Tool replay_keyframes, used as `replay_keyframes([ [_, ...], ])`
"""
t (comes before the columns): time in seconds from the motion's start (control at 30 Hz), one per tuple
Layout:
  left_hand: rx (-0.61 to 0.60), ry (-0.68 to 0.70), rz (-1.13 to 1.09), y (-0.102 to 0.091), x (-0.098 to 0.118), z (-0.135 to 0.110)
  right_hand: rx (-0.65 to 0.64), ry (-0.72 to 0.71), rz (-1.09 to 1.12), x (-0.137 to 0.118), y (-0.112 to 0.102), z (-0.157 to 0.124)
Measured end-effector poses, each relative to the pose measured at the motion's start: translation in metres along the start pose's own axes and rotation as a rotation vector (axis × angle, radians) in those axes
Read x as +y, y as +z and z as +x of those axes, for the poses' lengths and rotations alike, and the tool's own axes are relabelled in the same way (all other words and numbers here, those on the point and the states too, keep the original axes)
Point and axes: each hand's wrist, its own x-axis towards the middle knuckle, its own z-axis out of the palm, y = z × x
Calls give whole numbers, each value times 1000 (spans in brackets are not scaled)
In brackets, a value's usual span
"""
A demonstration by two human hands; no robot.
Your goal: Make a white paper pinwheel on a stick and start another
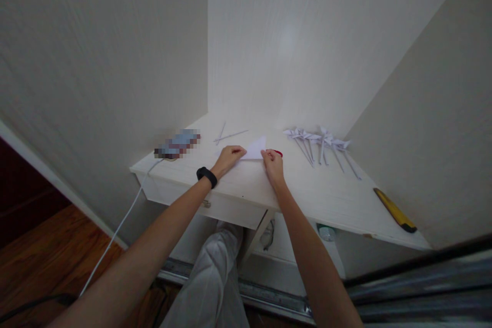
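Observation:
A white sheet of paper folded into a triangle lies on the white desk. My left hand, with a black band on its wrist, has curled fingers pressing down on the paper's left corner. My right hand pinches the paper's right edge. Just behind my right hand a small red thing shows, partly hidden.
Several white paper pinwheels on sticks lie to the right. Two thin white sticks lie at the back. A blurred phone with a white cable sits at the left. A yellow utility knife rests near the right edge. Walls enclose the desk.

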Motion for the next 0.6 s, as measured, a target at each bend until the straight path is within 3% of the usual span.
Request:
replay_keyframes([
  [0.17, -50, -29, 8, 2, 4, -2, -86, 52, 163, -4, 3, -2],
  [0.3, -63, -60, -166, 5, -2, 0, -185, 47, 250, -2, 6, -1],
  [0.47, -85, -101, -269, 6, -1, -1, -178, 62, 228, -2, 6, -1],
  [0.6, -85, -29, -168, 4, 3, -2, -160, 50, 150, -4, 4, -3],
])
